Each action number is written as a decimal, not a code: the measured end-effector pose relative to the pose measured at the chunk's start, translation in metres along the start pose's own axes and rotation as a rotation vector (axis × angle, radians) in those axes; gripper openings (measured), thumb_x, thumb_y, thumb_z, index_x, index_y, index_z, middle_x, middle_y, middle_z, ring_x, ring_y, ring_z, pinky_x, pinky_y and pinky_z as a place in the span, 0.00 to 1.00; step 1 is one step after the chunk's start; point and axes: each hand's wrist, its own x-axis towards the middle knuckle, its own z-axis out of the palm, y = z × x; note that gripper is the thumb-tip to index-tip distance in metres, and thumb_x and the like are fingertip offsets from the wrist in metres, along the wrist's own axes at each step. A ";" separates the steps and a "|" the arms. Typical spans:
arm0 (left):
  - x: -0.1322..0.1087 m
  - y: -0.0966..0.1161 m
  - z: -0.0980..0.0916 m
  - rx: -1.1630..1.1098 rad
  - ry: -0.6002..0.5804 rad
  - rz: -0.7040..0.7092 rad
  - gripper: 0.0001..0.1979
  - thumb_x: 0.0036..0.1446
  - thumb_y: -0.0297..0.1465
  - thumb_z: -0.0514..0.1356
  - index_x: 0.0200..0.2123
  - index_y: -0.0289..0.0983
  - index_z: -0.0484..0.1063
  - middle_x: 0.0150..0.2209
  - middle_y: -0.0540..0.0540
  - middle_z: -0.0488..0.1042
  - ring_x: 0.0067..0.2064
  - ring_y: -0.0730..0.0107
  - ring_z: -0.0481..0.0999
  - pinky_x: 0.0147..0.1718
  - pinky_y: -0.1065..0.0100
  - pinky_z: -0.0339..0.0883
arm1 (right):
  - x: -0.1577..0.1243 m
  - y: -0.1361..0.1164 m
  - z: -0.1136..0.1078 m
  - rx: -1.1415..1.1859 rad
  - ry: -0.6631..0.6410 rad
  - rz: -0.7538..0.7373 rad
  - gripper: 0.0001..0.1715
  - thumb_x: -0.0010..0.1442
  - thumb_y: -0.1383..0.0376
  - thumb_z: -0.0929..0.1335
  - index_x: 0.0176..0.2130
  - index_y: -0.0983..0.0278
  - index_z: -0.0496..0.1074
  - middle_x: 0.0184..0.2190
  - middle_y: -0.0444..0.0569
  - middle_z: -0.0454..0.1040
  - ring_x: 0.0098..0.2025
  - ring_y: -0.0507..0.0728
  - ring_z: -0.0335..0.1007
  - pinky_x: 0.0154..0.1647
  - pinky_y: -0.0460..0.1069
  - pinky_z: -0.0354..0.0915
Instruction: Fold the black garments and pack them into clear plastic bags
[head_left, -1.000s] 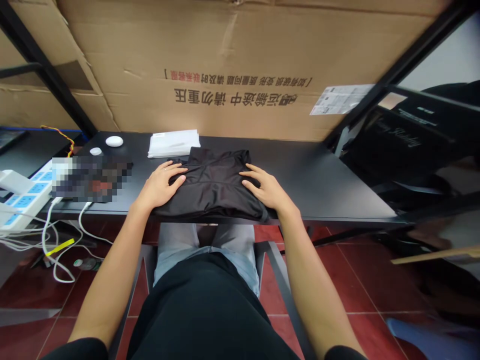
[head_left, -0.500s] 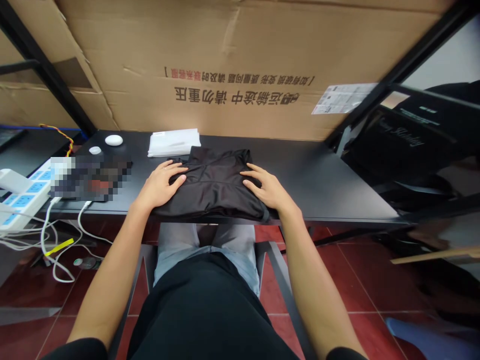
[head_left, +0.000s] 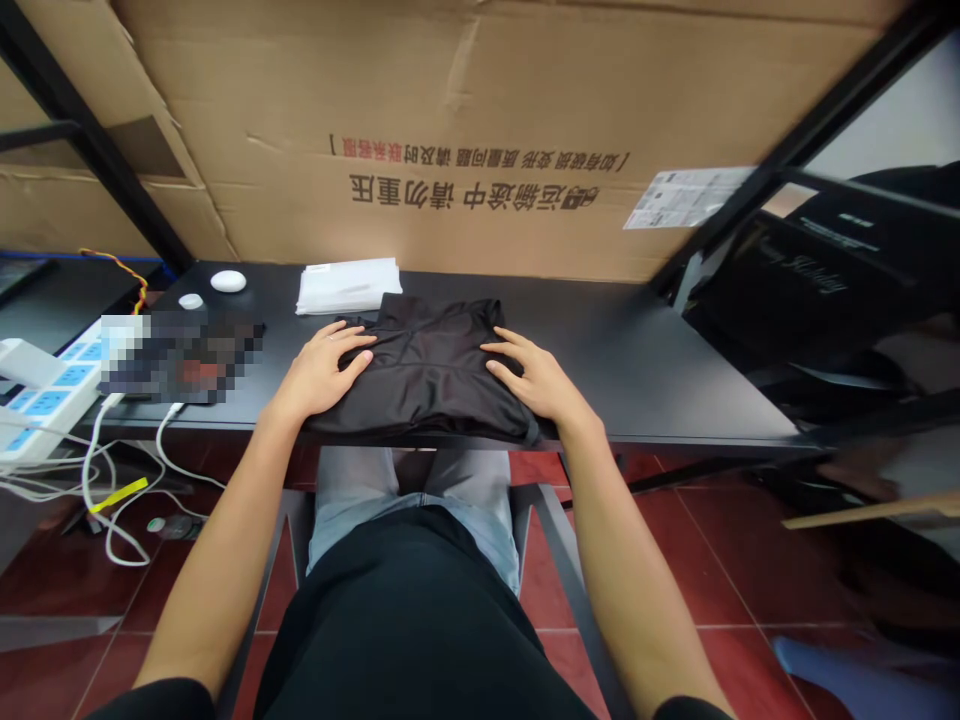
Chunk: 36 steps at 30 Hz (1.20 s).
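lap: i look down past my black clothing [head_left: 405,620] to pale blue jeans [head_left: 409,500] at my knees, with dark red floor tiles [head_left: 675,570] on either side.

hands: my left hand [head_left: 322,370] and my right hand [head_left: 536,378] lie palms down, well apart, with the fingers spread.

grip: neither hand is closed or clamped on anything; both rest flat on top, one on each side of the cloth.

garment: a folded black garment [head_left: 427,375] sits between my hands, at the near edge of the black table [head_left: 645,385], about midway along it.

handling: from its sheen and soft creases, i judge it light, limp and slippery, likely to slide under flat palms. its folded side edges, pinched by both hands together, look like the surest place to take hold.

table, left end: a blue-socketed white power strip [head_left: 45,395] sits at the corner, with white cables [head_left: 94,470] dropping below the table. a pixelated patch [head_left: 180,358] hides whatever lies beside it.

table, far edge: a flat stack of white cloth [head_left: 346,286] lies near the far edge, with a white oval object [head_left: 228,282] and a smaller white disc [head_left: 190,301] to its left.

beyond: a large cardboard box [head_left: 465,130] with printed chinese text stands behind the table, and a black bag [head_left: 787,290] sits past the right end.
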 end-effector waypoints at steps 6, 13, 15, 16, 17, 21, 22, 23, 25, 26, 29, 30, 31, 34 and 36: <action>-0.001 0.001 0.000 -0.007 0.010 -0.001 0.25 0.78 0.50 0.56 0.67 0.48 0.83 0.73 0.47 0.78 0.80 0.47 0.66 0.80 0.40 0.60 | 0.000 0.000 0.001 -0.005 -0.005 -0.002 0.24 0.78 0.52 0.69 0.64 0.56 0.84 0.78 0.56 0.71 0.79 0.72 0.69 0.82 0.71 0.64; -0.001 0.000 0.001 -0.006 0.007 0.004 0.25 0.79 0.49 0.57 0.67 0.48 0.83 0.73 0.47 0.78 0.80 0.47 0.65 0.80 0.41 0.60 | 0.000 0.001 0.000 -0.002 -0.002 -0.004 0.23 0.78 0.51 0.69 0.64 0.55 0.84 0.78 0.55 0.71 0.79 0.72 0.70 0.81 0.71 0.64; -0.001 0.000 0.001 -0.003 0.008 0.005 0.25 0.79 0.49 0.56 0.67 0.47 0.82 0.73 0.47 0.78 0.80 0.48 0.66 0.80 0.40 0.60 | 0.000 0.001 0.000 -0.001 0.000 -0.003 0.23 0.78 0.51 0.69 0.64 0.55 0.84 0.78 0.55 0.71 0.79 0.72 0.70 0.81 0.72 0.64; -0.001 0.000 0.001 -0.001 0.009 0.005 0.25 0.79 0.49 0.56 0.67 0.48 0.82 0.73 0.47 0.78 0.80 0.47 0.66 0.80 0.40 0.60 | 0.000 0.001 0.000 0.001 0.002 -0.003 0.23 0.78 0.52 0.70 0.64 0.55 0.84 0.78 0.55 0.72 0.78 0.72 0.70 0.81 0.72 0.64; -0.001 0.001 0.000 0.000 0.010 0.005 0.25 0.79 0.49 0.56 0.67 0.48 0.82 0.73 0.47 0.78 0.80 0.47 0.66 0.79 0.40 0.61 | 0.000 0.001 0.000 0.003 0.003 -0.004 0.23 0.78 0.52 0.70 0.64 0.54 0.84 0.78 0.55 0.72 0.78 0.72 0.70 0.81 0.72 0.64; -0.001 0.002 0.000 -0.003 0.011 0.006 0.24 0.79 0.48 0.57 0.67 0.48 0.82 0.73 0.46 0.78 0.80 0.47 0.66 0.79 0.40 0.62 | 0.000 0.000 0.000 0.007 0.002 -0.005 0.23 0.78 0.52 0.69 0.64 0.54 0.84 0.78 0.55 0.72 0.78 0.72 0.70 0.81 0.73 0.65; -0.002 0.002 0.000 -0.005 0.011 0.006 0.24 0.79 0.48 0.57 0.67 0.48 0.83 0.73 0.46 0.78 0.80 0.47 0.66 0.79 0.40 0.61 | 0.000 0.000 0.000 0.006 0.003 -0.004 0.23 0.78 0.52 0.69 0.64 0.54 0.84 0.78 0.55 0.72 0.78 0.72 0.70 0.81 0.73 0.65; -0.002 0.002 0.000 -0.005 0.011 0.005 0.24 0.79 0.48 0.57 0.67 0.48 0.83 0.73 0.46 0.78 0.80 0.47 0.66 0.79 0.39 0.61 | 0.000 0.000 0.000 0.005 0.002 -0.004 0.23 0.78 0.52 0.69 0.64 0.55 0.84 0.78 0.55 0.72 0.78 0.72 0.70 0.81 0.73 0.65; -0.002 0.001 0.000 -0.003 0.012 0.003 0.24 0.79 0.48 0.57 0.67 0.48 0.83 0.73 0.47 0.78 0.80 0.47 0.66 0.80 0.39 0.61 | 0.000 0.000 0.000 0.001 0.001 -0.002 0.23 0.78 0.52 0.69 0.64 0.54 0.84 0.78 0.55 0.72 0.78 0.72 0.70 0.81 0.73 0.65; -0.002 0.001 0.000 -0.002 0.013 0.004 0.24 0.79 0.48 0.57 0.67 0.48 0.83 0.73 0.47 0.78 0.80 0.48 0.66 0.80 0.39 0.61 | 0.000 0.000 0.000 -0.001 0.000 -0.002 0.23 0.78 0.52 0.69 0.64 0.54 0.84 0.77 0.55 0.72 0.78 0.72 0.70 0.81 0.73 0.65; -0.001 0.000 0.000 0.001 0.014 0.011 0.25 0.79 0.49 0.57 0.67 0.47 0.83 0.73 0.47 0.78 0.80 0.48 0.66 0.80 0.41 0.60 | 0.000 0.000 0.000 -0.004 0.000 -0.003 0.23 0.78 0.52 0.69 0.64 0.54 0.84 0.78 0.54 0.72 0.78 0.72 0.70 0.81 0.72 0.65; -0.001 0.000 0.000 0.001 0.014 0.012 0.25 0.79 0.49 0.57 0.67 0.47 0.83 0.73 0.46 0.78 0.80 0.48 0.66 0.80 0.41 0.60 | 0.000 0.000 0.000 -0.005 0.000 -0.001 0.23 0.78 0.52 0.69 0.64 0.54 0.84 0.78 0.54 0.72 0.78 0.72 0.70 0.81 0.72 0.65; -0.001 0.000 0.000 0.001 0.013 0.013 0.25 0.79 0.49 0.57 0.67 0.47 0.83 0.73 0.46 0.78 0.80 0.48 0.66 0.80 0.42 0.60 | 0.000 0.000 0.000 -0.005 -0.001 0.001 0.23 0.78 0.52 0.69 0.64 0.54 0.84 0.78 0.54 0.72 0.78 0.72 0.70 0.81 0.72 0.65; -0.001 0.000 0.001 0.001 0.008 0.008 0.26 0.79 0.49 0.56 0.67 0.47 0.83 0.73 0.47 0.78 0.80 0.48 0.66 0.81 0.42 0.60 | 0.000 -0.001 0.000 -0.011 -0.001 0.007 0.23 0.78 0.52 0.69 0.64 0.54 0.84 0.78 0.54 0.72 0.78 0.72 0.70 0.82 0.71 0.64; -0.001 0.000 0.001 0.003 0.003 0.003 0.25 0.79 0.49 0.56 0.67 0.47 0.83 0.73 0.47 0.78 0.80 0.48 0.66 0.80 0.42 0.60 | -0.001 -0.002 0.000 -0.012 -0.003 0.006 0.23 0.78 0.52 0.69 0.64 0.54 0.84 0.78 0.54 0.72 0.78 0.71 0.70 0.82 0.70 0.64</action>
